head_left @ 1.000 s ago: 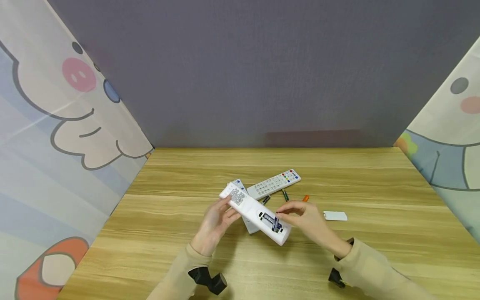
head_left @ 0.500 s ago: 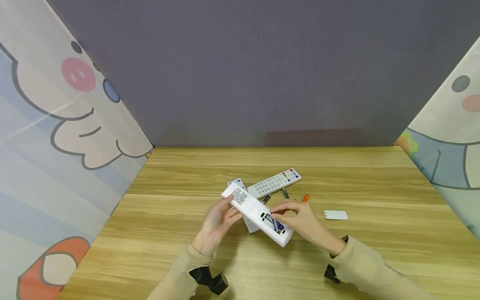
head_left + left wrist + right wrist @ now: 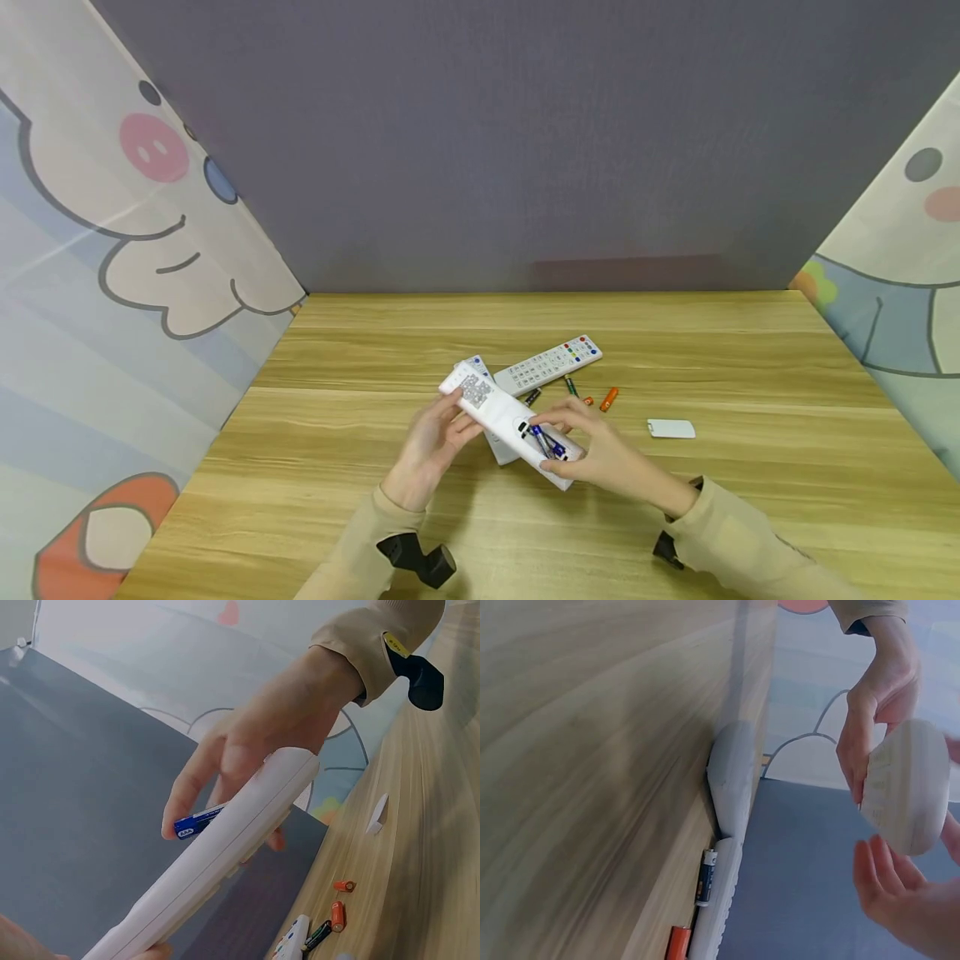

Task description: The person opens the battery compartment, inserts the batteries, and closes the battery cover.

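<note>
My left hand (image 3: 427, 454) grips the far left end of a white remote control (image 3: 498, 414), raised off the table with its back up and its battery compartment uncovered. Over the compartment is my right hand (image 3: 603, 450), its thumb by the near edge and the other fingers at the far side. A blue AAA battery (image 3: 196, 823) tilts up out of the compartment, one right fingertip curled against its end. A second blue battery (image 3: 559, 450) lies beside it. In the right wrist view, the raised remote's end (image 3: 911, 787) hides both batteries.
A second white remote (image 3: 551, 365) lies keys up behind, and another remote (image 3: 501, 452) sits beneath the raised one. Orange (image 3: 609, 398), green (image 3: 572, 386) and black (image 3: 533, 397) batteries lie nearby. The white battery cover (image 3: 671, 428) is at the right. A grey panel (image 3: 480, 167) stands behind.
My right fingers have spread from a close pinch at the compartment's far edge, the thumb moving to the near edge. One blue battery now tilts up. My left hand has barely moved.
</note>
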The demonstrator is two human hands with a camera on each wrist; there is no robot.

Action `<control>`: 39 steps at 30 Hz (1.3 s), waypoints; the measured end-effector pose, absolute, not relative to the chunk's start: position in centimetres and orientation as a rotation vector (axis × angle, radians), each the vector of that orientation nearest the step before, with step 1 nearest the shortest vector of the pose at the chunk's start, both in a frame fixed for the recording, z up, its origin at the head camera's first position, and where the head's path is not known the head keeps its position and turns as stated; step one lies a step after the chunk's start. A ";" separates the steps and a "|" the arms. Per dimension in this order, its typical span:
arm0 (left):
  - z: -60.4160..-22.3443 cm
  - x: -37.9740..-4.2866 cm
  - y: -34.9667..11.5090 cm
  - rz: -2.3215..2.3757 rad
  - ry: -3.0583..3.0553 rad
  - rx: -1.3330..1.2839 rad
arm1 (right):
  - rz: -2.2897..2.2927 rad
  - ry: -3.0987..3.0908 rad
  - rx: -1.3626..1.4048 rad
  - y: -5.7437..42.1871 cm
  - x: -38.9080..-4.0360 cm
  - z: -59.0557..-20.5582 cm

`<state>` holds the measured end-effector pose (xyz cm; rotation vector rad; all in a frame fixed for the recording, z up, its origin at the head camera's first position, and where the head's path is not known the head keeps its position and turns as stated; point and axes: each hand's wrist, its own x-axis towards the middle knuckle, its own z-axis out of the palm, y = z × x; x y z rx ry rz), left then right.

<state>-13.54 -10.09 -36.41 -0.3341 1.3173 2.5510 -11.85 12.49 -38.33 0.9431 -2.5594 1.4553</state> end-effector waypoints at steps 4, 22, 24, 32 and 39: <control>-36.3 -13.5 -10.1 2.548 1.326 -0.333 | 1.472 -2.643 1.077 12.8 -11.7 -38.6; -36.3 -13.4 -10.1 2.535 1.321 -0.316 | 1.342 -2.524 1.206 12.7 -11.4 -39.9; -36.3 -13.5 -10.1 2.535 1.324 -0.327 | 1.311 -2.499 1.211 12.7 -11.4 -40.1; -36.3 -13.5 -10.0 2.546 1.313 -0.355 | 1.265 -2.486 1.198 12.7 -11.3 -40.1; -36.4 -13.6 -10.0 2.549 1.309 -0.357 | 1.174 -2.410 1.207 12.6 -11.4 -40.4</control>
